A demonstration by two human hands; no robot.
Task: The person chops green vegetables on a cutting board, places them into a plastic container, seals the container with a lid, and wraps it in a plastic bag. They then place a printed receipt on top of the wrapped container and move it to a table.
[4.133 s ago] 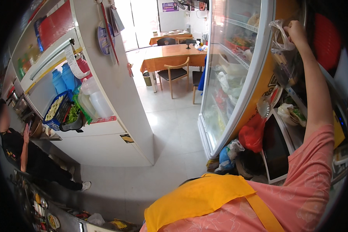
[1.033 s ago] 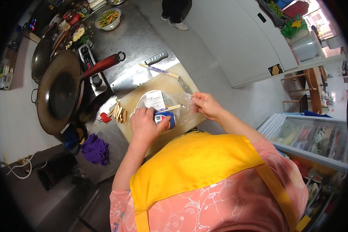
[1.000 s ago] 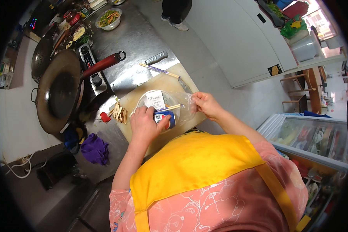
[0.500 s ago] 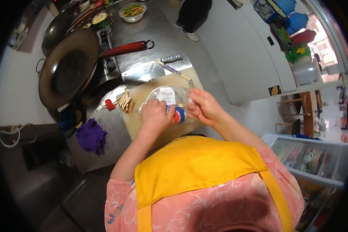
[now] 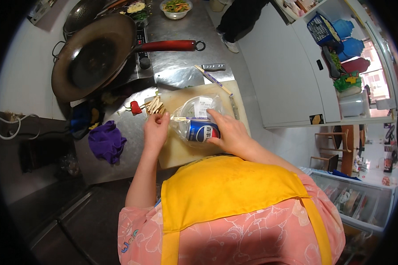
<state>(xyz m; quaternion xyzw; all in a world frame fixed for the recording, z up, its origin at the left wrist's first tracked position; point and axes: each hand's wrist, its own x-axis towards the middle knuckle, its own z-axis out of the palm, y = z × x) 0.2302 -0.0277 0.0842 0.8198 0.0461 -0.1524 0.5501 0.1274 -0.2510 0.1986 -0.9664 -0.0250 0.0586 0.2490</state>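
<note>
My left grip (image 5: 155,129) pinches the crinkly clear plastic bag (image 5: 178,129); my right grip (image 5: 232,133) lies spread open against the smooth cylindrical can (image 5: 200,131) inside, beside the round bowl (image 5: 188,108).

The bag (image 5: 188,108) lies on the board (image 5: 174,155), the can (image 5: 201,131) inside. Left of the board lie a pepper (image 5: 135,107) and, farther out, a cloth (image 5: 106,142); beyond the board, a knife (image 5: 213,67), then a bowl (image 5: 176,13); beyond and left, a wok (image 5: 93,59).
</note>
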